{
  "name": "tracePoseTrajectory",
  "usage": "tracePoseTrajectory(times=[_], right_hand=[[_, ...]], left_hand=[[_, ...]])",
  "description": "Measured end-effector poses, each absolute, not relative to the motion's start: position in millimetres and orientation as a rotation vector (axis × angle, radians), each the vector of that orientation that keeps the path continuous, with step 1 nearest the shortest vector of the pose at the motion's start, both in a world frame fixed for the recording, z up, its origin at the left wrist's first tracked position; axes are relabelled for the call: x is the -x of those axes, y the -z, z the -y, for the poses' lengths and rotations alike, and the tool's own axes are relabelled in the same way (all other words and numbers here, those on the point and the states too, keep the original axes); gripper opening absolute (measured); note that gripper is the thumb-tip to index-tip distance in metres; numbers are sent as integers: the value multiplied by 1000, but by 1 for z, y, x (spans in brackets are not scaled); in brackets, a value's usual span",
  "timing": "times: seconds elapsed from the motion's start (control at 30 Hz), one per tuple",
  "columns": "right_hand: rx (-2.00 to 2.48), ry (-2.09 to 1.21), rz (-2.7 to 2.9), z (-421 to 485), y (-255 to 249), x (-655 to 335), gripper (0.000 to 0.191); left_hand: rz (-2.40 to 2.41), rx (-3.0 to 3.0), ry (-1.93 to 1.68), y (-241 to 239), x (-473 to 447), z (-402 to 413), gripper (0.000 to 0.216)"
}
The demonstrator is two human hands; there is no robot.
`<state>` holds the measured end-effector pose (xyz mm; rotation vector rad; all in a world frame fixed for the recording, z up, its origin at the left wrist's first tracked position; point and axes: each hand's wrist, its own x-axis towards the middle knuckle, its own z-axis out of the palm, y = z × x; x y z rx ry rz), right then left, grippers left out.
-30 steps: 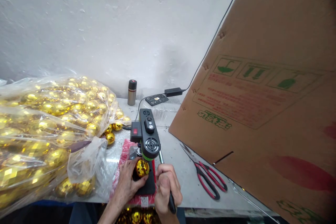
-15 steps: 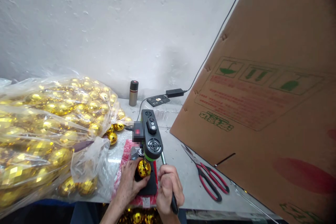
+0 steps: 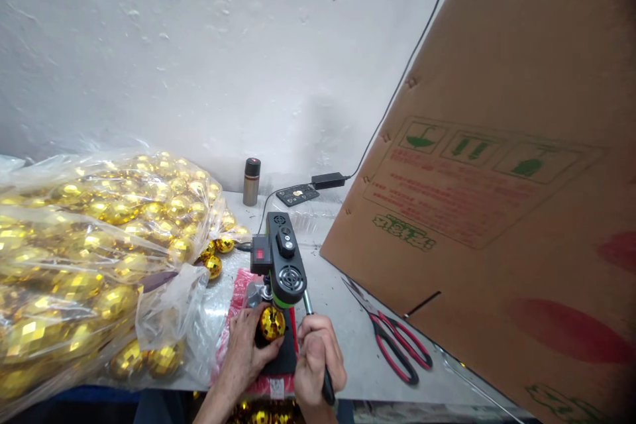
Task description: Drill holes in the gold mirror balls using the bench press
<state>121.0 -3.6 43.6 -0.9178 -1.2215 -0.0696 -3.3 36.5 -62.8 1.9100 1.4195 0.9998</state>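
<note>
My left hand (image 3: 246, 348) grips a gold mirror ball (image 3: 273, 323) between thumb and fingers, from its left side. The ball sits right under the head of a small black bench drill press (image 3: 287, 262), over its dark base. Wrapped round the press's lever handle (image 3: 328, 385) is my right hand (image 3: 319, 359), just right of the base. Whether the drill bit touches the ball is hidden by the head. Pink plastic wrap (image 3: 243, 285) lies beneath the press.
A clear bag (image 3: 99, 212) full of gold balls covers the left of the table. Scissors (image 3: 397, 344) with red and black handles lie on the right, beside a large leaning cardboard box (image 3: 472, 212). Behind the press are a tumbler (image 3: 252, 182), a phone (image 3: 297, 195) and a power adapter (image 3: 328, 180).
The whole view has shifted slightly. Both hands keep their grips, on the ball and on the lever, with hardly any visible movement.
</note>
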Motion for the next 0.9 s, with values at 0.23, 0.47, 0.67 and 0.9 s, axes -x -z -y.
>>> tracePoseTrajectory(times=[0.23,0.47,0.67,0.9], right_hand=[[901,98,1187,1,-40,-118,41],[926,142,1291,2,-22,-121,39],[838,200,1427,-1,-11,-134,39],[996,-48,1333,8,-94,-133,33]], left_hand=[[-1406,-1915,-985,60,4,-38,51],[-1409,-1912,-1029,66,2,-39,53],[-1434,-1914,-1022,69,0,-39,57],[-1407,-1893,-973,61,2,-40,61]])
